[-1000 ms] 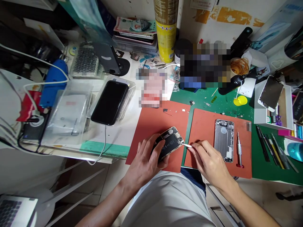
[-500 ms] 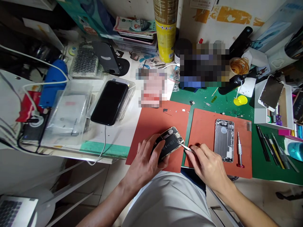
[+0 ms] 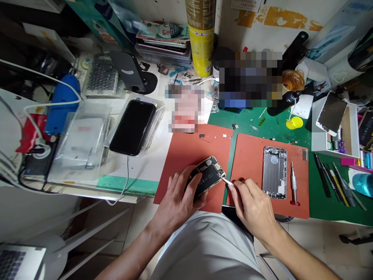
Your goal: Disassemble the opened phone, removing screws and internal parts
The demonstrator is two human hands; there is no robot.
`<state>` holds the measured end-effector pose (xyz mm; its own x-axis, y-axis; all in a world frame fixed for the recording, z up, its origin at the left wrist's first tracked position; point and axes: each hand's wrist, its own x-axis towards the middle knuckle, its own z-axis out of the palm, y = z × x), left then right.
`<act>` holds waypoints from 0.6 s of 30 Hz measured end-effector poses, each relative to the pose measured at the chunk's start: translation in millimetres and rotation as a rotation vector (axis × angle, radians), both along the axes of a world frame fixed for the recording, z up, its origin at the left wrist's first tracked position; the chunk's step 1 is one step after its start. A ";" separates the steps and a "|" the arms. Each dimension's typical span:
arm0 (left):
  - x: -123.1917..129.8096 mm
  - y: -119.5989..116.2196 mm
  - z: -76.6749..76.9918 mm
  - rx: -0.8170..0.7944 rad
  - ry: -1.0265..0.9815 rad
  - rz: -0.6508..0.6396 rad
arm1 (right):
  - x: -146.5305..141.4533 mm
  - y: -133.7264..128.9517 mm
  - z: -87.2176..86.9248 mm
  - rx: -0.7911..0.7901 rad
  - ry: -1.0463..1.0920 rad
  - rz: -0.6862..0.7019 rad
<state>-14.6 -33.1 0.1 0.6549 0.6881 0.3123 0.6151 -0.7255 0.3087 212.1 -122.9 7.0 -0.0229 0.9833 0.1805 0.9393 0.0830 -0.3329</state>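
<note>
An opened phone point(image 3: 207, 177) with its dark battery and circuitry showing lies tilted over the left orange mat point(image 3: 214, 144). My left hand point(image 3: 180, 194) grips its lower left end between thumb and fingers. Metal tweezers point(image 3: 227, 181) are pinched in my right hand point(image 3: 253, 202), their tips over the phone's inner parts near its right edge. On the right orange mat point(image 3: 247, 155) rests an emptied phone housing point(image 3: 274, 173), with a silver and red screwdriver point(image 3: 293, 184) beside it.
Left of the mats a black-screened phone point(image 3: 132, 127) sits on a clear case, near a black stand point(image 3: 131, 72). A yellow can point(image 3: 201, 50) stands at the back. Pens and tools point(image 3: 335, 182) lie at the right, below a white box point(image 3: 351, 128). Part of the back is pixelated.
The view has shifted slightly. The tweezers' tips have moved a little to the left over the phone, with my right hand. My left hand keeps its hold.
</note>
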 end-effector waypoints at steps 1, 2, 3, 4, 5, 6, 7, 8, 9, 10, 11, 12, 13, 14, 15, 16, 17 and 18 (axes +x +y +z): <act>-0.1 0.1 0.1 -0.001 0.001 -0.001 | -0.2 -0.2 -0.1 0.001 -0.007 0.002; 0.0 0.1 0.3 0.000 0.001 -0.002 | -0.3 -0.6 -0.4 0.004 -0.011 0.007; 0.0 0.2 0.5 0.001 0.003 -0.003 | -0.3 -1.1 -0.8 0.009 -0.013 0.010; 0.1 0.1 0.7 0.002 0.004 -0.002 | -0.2 -1.7 -1.3 0.015 -0.015 0.014; 0.2 0.1 0.9 0.004 0.008 0.001 | -0.2 -2.2 -1.7 0.021 -0.016 0.016; 0.2 0.0 1.0 0.006 0.011 0.002 | -0.2 -2.5 -2.0 0.026 -0.015 0.018; 0.2 -0.1 1.0 0.008 0.013 0.005 | -0.4 -2.7 -2.0 0.030 -0.014 0.019; 0.1 -0.2 1.0 0.007 0.016 0.006 | -0.6 -2.6 -1.9 0.031 -0.010 0.016; 0.0 -0.5 0.9 0.004 0.019 0.007 | -1.1 -2.4 -1.5 0.029 -0.006 0.011; -0.2 -0.7 0.8 0.002 0.021 0.008 | -1.6 -2.1 -1.1 0.023 0.000 0.004; -0.4 -1.0 0.6 0.000 0.022 0.008 | -2.2 -1.7 -0.6 0.015 0.006 -0.006; -0.7 -1.4 0.5 -0.002 0.021 0.010 | -2.8 -1.3 -0.3 0.005 0.014 -0.014; -0.9 -1.7 0.3 -0.003 0.021 0.011 | -3.3 -1.1 0.0 -0.004 0.024 -0.022; -1.2 -2.1 0.2 -0.001 0.019 0.012 | -3.9 -1.0 0.0 -0.010 0.034 -0.029; -1.4 -2.4 0.1 -0.001 0.019 0.013 | -4.3 -1.2 -0.2 -0.013 0.044 -0.034; -1.6 -2.6 0.1 -0.002 0.020 0.015 | -4.6 -1.5 -0.6 -0.014 0.053 -0.036; -1.7 -2.7 0.1 -0.004 0.022 0.014 | -4.8 -2.0 -1.1 -0.013 0.059 -0.037; -1.7 -2.7 0.1 -0.005 0.022 0.013 | -4.9 -2.7 -1.6 -0.011 0.063 -0.037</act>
